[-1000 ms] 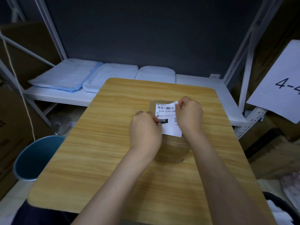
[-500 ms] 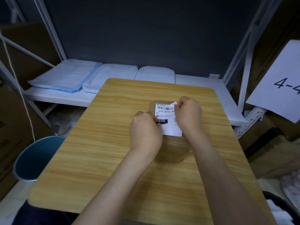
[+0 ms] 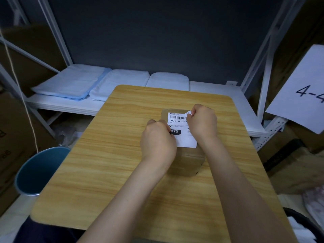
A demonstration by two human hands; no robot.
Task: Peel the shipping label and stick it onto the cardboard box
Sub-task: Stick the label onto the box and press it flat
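Note:
A small brown cardboard box [image 3: 190, 163] stands near the middle of the wooden table [image 3: 108, 155]. Over its top I hold a white shipping label [image 3: 180, 123] printed with a barcode and "070-070". My left hand [image 3: 157, 141] pinches the label's left edge by the black "070" block. My right hand [image 3: 202, 122] pinches the label's top right corner, which is curled up and away from the sheet. Both hands hide much of the label's sides and the top of the box.
A blue bin [image 3: 37, 170] stands on the floor left of the table. A white shelf [image 3: 59, 106] behind holds folded pale cloths [image 3: 73, 83]. A paper sign marked "4-4" [image 3: 303, 90] hangs on the right rack. Cardboard boxes sit on both sides.
The top right corner of the label has curled up a little more under my right hand's fingers. Both hands and the box stay in nearly the same place.

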